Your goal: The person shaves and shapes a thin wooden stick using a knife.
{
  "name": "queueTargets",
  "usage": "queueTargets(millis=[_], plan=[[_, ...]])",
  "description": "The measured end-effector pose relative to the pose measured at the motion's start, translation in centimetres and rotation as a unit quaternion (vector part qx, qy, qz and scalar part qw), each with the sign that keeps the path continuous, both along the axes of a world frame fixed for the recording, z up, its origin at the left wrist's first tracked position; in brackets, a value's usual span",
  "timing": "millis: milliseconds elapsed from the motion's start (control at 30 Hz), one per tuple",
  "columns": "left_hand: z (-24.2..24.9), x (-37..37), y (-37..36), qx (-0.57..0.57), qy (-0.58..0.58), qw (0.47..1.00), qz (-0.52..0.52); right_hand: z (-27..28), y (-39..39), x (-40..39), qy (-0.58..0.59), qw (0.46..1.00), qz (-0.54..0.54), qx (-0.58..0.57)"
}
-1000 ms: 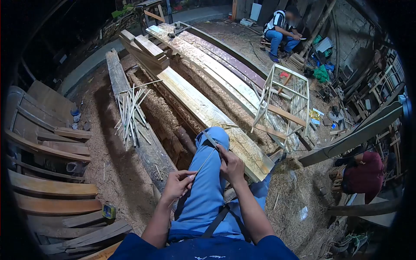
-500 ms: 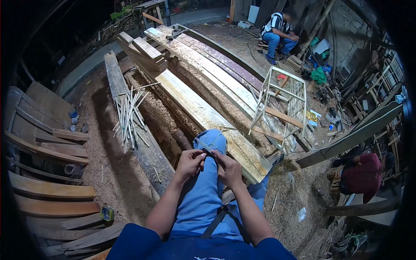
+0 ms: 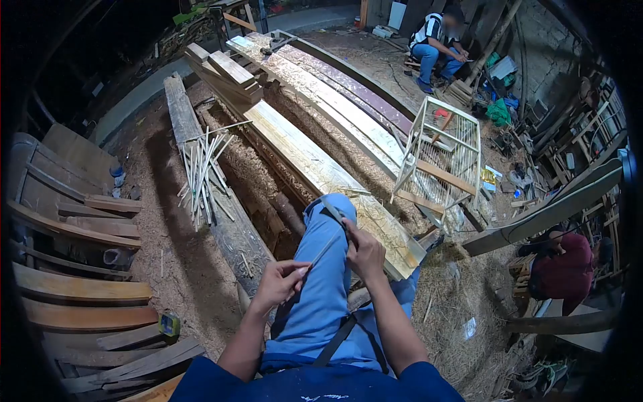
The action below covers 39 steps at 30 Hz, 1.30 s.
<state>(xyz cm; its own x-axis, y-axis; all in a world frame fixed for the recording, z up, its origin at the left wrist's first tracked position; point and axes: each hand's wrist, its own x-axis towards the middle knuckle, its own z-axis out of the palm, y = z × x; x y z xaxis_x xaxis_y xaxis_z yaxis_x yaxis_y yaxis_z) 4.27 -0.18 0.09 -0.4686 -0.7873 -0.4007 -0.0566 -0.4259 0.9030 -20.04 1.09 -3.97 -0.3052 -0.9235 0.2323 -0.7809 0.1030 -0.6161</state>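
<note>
My left hand (image 3: 278, 285) pinches the lower end of a thin bamboo stick (image 3: 325, 251), which slants up over my jeans-covered thigh toward my other hand. My right hand (image 3: 366, 251) is closed around a knife, its handle hidden by the fingers. The dark knife blade (image 3: 333, 212) points up and left across my knee, close to the stick's upper end. Left of my leg, a loose bundle of similar thin sticks (image 3: 201, 171) lies on a weathered plank (image 3: 236, 234).
Right of my knee runs a thick pale beam (image 3: 301, 151) strewn with shavings. A slatted wooden cage (image 3: 442, 161) stands beyond it. One person (image 3: 435, 50) sits at the back right, another (image 3: 566, 268) at the right. Curved boards (image 3: 84, 285) line the left side.
My left hand has drawn down and left toward my body, away from my right hand, so more of the stick shows. My right hand has shifted slightly right.
</note>
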Motion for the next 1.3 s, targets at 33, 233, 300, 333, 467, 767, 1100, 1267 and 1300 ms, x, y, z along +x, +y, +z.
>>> queueTargets(millis=[33, 233, 300, 333, 467, 767, 1100, 1267, 1300], plan=[[0.3, 0.3, 0.7, 0.003, 0.0, 1.0, -0.002, 0.3, -0.3, -0.1, -0.003, 1.0, -0.025, -0.004], [2.4, 0.6, 2.5, -0.004, 0.029, 0.999, -0.014, 0.9, -0.6, -1.2, -0.527, 0.844, -0.09, -0.038], [3.1, 0.0, 2.6, -0.008, 0.028, 0.999, -0.024, 3.2, 0.3, -1.0, -0.578, 0.813, -0.069, -0.01], [3.4, -0.4, 2.7, -0.014, 0.026, 0.999, -0.03, 4.0, 0.7, -1.0, -0.628, 0.777, -0.043, 0.019], [3.7, -1.5, 2.9, -0.018, 0.037, 0.998, -0.045, 5.8, 1.8, -0.8, -0.58, 0.814, -0.026, 0.017], [4.0, -2.2, 4.3, -0.12, -0.002, 0.991, -0.05, 7.0, 3.1, -1.6, -0.603, 0.797, -0.027, -0.027], [4.0, -2.3, 3.9, -0.129, -0.013, 0.99, -0.054, 8.7, 3.5, -2.5, -0.596, 0.802, -0.026, -0.033], [4.1, -1.9, 3.5, -0.132, -0.023, 0.987, -0.088, 8.1, 3.3, -3.1, -0.591, 0.804, -0.023, -0.06], [4.1, -1.7, 3.4, -0.132, -0.024, 0.987, -0.087, 8.1, 3.1, -3.3, -0.578, 0.811, -0.042, -0.079]])
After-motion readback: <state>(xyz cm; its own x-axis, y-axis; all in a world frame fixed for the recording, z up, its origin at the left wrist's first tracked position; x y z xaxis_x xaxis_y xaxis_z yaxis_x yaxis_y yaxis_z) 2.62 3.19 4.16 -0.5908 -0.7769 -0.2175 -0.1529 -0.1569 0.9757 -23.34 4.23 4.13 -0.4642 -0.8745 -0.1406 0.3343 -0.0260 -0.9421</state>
